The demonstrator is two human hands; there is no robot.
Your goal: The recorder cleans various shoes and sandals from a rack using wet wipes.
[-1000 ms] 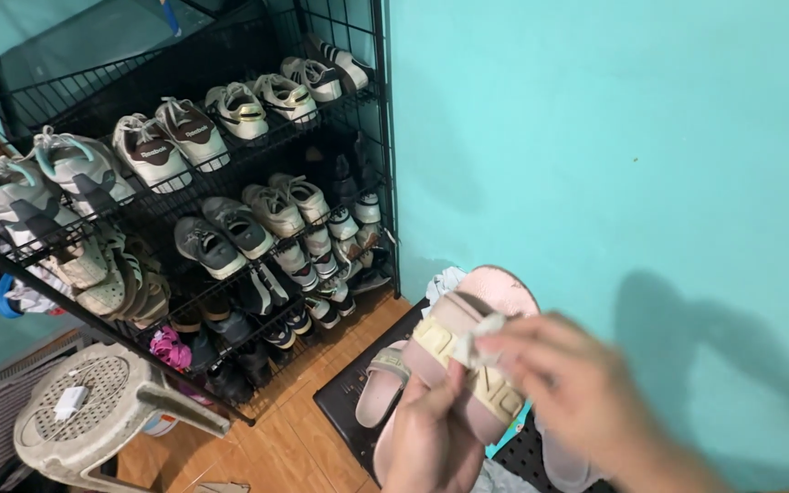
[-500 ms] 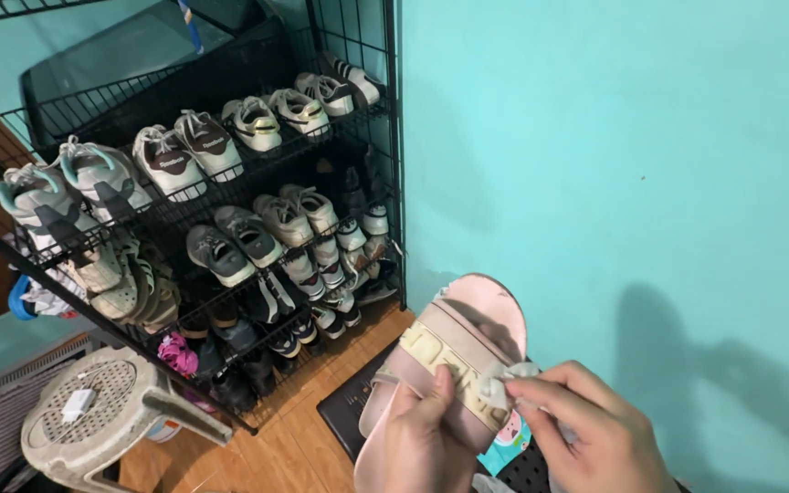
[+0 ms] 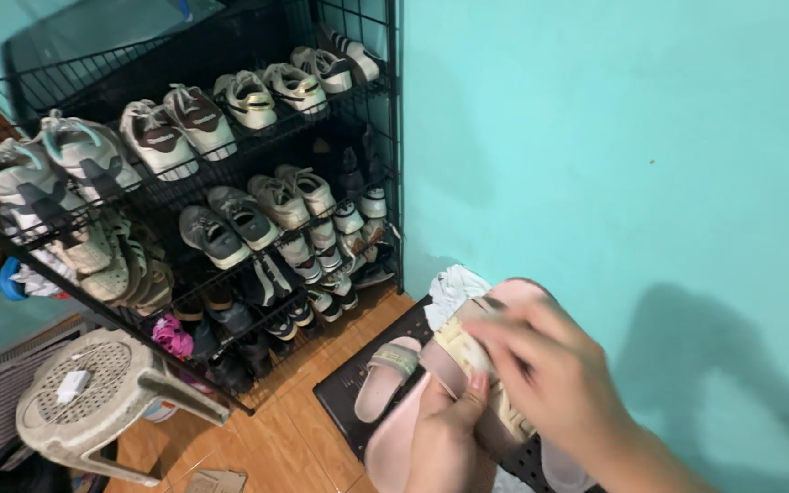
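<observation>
Hands working mid-wipe: left hand (image 3: 445,438) gripping pink sandal (image 3: 404,447), right hand (image 3: 554,379) (blurred, grip unclear) rubbing its strap (image 3: 468,351); second sandal (image 3: 385,374) waiting on black mat (image 3: 340,397).

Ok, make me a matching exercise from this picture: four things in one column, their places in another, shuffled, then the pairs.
Things
1. pink slide sandal
2. second pink sandal
3. plastic stool
4. shoe rack

Places
A. standing against the turquoise wall
B. lying on the black mat
C. held between the left hand and right hand
D. on the wooden floor, lower left

Pairs: 1-C, 2-B, 3-D, 4-A
</observation>
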